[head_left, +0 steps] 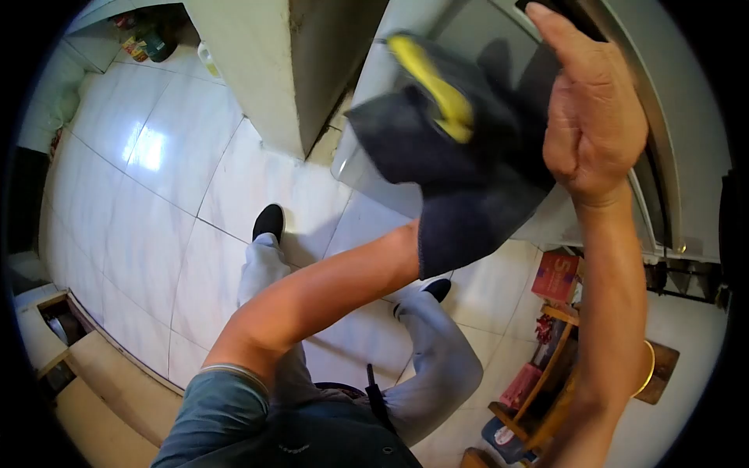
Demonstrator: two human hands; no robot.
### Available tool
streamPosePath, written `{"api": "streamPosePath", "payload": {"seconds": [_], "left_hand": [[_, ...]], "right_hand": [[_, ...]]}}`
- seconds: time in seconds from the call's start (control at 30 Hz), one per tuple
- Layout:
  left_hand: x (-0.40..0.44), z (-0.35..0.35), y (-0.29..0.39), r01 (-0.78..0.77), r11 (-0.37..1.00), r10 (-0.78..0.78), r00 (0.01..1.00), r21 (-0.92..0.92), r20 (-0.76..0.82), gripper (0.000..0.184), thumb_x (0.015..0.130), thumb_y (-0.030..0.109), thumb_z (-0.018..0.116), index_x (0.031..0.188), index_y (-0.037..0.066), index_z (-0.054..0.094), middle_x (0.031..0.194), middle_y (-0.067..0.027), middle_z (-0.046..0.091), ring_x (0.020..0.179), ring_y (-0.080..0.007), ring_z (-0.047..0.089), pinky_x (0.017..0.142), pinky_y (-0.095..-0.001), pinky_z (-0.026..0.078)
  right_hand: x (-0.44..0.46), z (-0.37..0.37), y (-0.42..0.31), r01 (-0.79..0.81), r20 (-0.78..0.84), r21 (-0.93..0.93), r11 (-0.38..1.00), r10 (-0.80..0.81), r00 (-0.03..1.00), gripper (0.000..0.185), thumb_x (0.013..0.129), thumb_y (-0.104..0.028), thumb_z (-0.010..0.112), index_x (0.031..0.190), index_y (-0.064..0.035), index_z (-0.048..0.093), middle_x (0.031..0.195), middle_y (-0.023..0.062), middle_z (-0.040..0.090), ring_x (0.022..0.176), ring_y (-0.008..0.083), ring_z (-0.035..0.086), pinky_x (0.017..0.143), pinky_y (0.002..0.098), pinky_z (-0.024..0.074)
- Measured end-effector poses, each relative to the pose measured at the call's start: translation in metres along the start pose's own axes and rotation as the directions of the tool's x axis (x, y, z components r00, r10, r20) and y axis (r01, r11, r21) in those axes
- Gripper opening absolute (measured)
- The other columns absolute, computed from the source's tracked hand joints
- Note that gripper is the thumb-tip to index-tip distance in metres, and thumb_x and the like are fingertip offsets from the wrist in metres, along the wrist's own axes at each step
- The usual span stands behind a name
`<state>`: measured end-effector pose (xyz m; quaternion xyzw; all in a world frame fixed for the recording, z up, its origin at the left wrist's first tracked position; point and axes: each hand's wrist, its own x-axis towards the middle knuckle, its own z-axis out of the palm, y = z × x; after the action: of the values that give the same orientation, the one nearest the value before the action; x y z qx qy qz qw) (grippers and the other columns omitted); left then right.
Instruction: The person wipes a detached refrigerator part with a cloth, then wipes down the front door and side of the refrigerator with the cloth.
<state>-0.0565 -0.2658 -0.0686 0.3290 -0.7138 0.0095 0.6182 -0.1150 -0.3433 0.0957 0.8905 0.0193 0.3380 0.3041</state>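
A dark grey cloth [476,210] with a yellow strip [429,86] across it covers my left hand. Only my left forearm [335,281] shows below the cloth, so the fingers are hidden. The cloth is held up, somewhat blurred, in front of a pale grey appliance panel [468,35] that looks like part of a refrigerator. At the upper right, my right hand [597,117] is raised against the edge of the appliance door [655,187]. Its thumb points up, and the other fingers curl out of sight around that edge.
A pale wall corner [269,78] stands left of the appliance. Below the door are a red box [557,275] and a wooden rack [538,390]. Bottles [158,44] stand far left on the tiled floor [156,203]. Wooden boards [109,382] lie at lower left.
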Motion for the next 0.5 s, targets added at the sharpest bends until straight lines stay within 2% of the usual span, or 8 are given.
{"api": "streamPosePath", "payload": {"seconds": [0.07, 0.13, 0.17, 0.27, 0.33, 0.37, 0.43, 0.5], "left_hand": [[-0.010, 0.004, 0.002, -0.226, 0.935, 0.218, 0.974, 0.274, 0.062, 0.021, 0.080, 0.009, 0.058, 0.100, 0.004, 0.062, 0.085, -0.0157, 0.060, 0.079, -0.0305, 0.059, 0.065, -0.0434, 0.047], [-0.008, -0.015, 0.014, 0.041, 0.996, -0.048, 0.994, 0.075, 0.095, 0.019, 0.080, 0.010, 0.059, 0.098, 0.005, 0.063, 0.084, -0.0151, 0.061, 0.075, -0.0307, 0.059, 0.062, -0.0438, 0.047], [0.018, -0.038, 0.024, 0.194, 0.954, -0.275, 0.868, 0.228, 0.414, 0.012, 0.075, 0.011, 0.061, 0.085, 0.006, 0.065, 0.081, -0.0144, 0.061, 0.070, -0.0305, 0.059, 0.057, -0.0426, 0.047], [0.035, -0.066, 0.022, 0.165, 0.978, -0.194, 0.948, 0.131, 0.253, 0.005, 0.068, 0.012, 0.063, 0.069, 0.007, 0.064, 0.077, -0.0144, 0.060, 0.068, -0.0299, 0.059, 0.057, -0.0402, 0.046], [0.040, -0.082, 0.033, 0.246, 0.960, -0.276, 0.905, 0.134, 0.324, 0.006, 0.062, 0.012, 0.064, 0.059, 0.008, 0.061, 0.075, -0.0147, 0.058, 0.068, -0.0298, 0.059, 0.060, -0.0389, 0.046], [0.039, -0.079, 0.037, 0.244, 0.959, -0.278, 0.905, 0.141, 0.322, 0.006, 0.062, 0.012, 0.064, 0.059, 0.008, 0.061, 0.075, -0.0147, 0.058, 0.068, -0.0298, 0.059, 0.060, -0.0389, 0.046], [0.034, -0.069, 0.045, 0.204, 0.957, -0.255, 0.930, 0.205, 0.265, 0.006, 0.062, 0.012, 0.064, 0.060, 0.008, 0.061, 0.073, -0.0141, 0.057, 0.067, -0.0299, 0.059, 0.061, -0.0392, 0.046], [0.025, -0.058, 0.052, 0.160, 0.947, -0.226, 0.948, 0.277, 0.226, 0.006, 0.061, 0.012, 0.065, 0.060, 0.008, 0.061, 0.071, -0.0136, 0.057, 0.067, -0.0300, 0.058, 0.062, -0.0395, 0.046]], "right_hand": [[0.006, -0.007, -0.010, -0.081, 0.049, 0.037, 0.996, 0.079, 0.996, 0.038, 0.072, 0.000, 0.058, 0.110, 0.0046, 0.063, 0.094, 0.0136, 0.068, 0.074, 0.0269, 0.065, 0.070, 0.0344, 0.0503], [-0.002, -0.001, -0.010, -0.164, 0.010, 0.125, 0.978, 0.164, 0.986, 0.033, 0.080, -0.004, 0.055, 0.111, 0.0044, 0.063, 0.098, 0.0133, 0.068, 0.081, 0.0279, 0.066, 0.078, 0.0379, 0.0514], [-0.002, -0.011, -0.016, -0.172, 0.011, 0.115, 0.978, 0.172, 0.985, 0.033, 0.080, -0.004, 0.055, 0.111, 0.0044, 0.063, 0.098, 0.0133, 0.068, 0.081, 0.0279, 0.066, 0.078, 0.0379, 0.0514], [-0.010, -0.052, -0.073, -0.404, -0.011, -0.009, 0.915, 0.404, 0.915, 0.026, 0.088, -0.001, 0.052, 0.111, 0.0035, 0.063, 0.100, 0.0159, 0.065, 0.093, 0.0284, 0.062, 0.088, 0.0377, 0.0487], [-0.059, -0.057, -0.143, -0.702, -0.082, 0.240, 0.670, 0.735, 0.673, 0.026, 0.088, -0.005, 0.049, 0.110, 0.0048, 0.060, 0.107, 0.0171, 0.062, 0.098, 0.0281, 0.059, 0.089, 0.0381, 0.0476], [-0.083, -0.048, -0.188, -0.885, -0.080, 0.342, 0.315, 0.949, 0.306, 0.021, 0.086, 0.001, 0.050, 0.101, 0.0006, 0.064, 0.097, 0.0108, 0.064, 0.088, 0.0222, 0.059, 0.082, 0.0344, 0.0481], [-0.131, -0.030, -0.264, -0.864, 0.278, 0.259, -0.433, 0.890, -0.362, 0.017, 0.090, -0.009, 0.058, 0.103, 0.0003, 0.064, 0.100, 0.0111, 0.066, 0.087, 0.0246, 0.062, 0.078, 0.0334, 0.0485], [-0.152, -0.018, -0.316, -0.945, 0.583, 0.168, -0.281, 0.801, -0.134, 0.030, 0.088, -0.017, 0.064, 0.114, -0.0016, 0.061, 0.115, 0.0160, 0.064, 0.102, 0.0306, 0.062, 0.086, 0.0359, 0.0476]]}}
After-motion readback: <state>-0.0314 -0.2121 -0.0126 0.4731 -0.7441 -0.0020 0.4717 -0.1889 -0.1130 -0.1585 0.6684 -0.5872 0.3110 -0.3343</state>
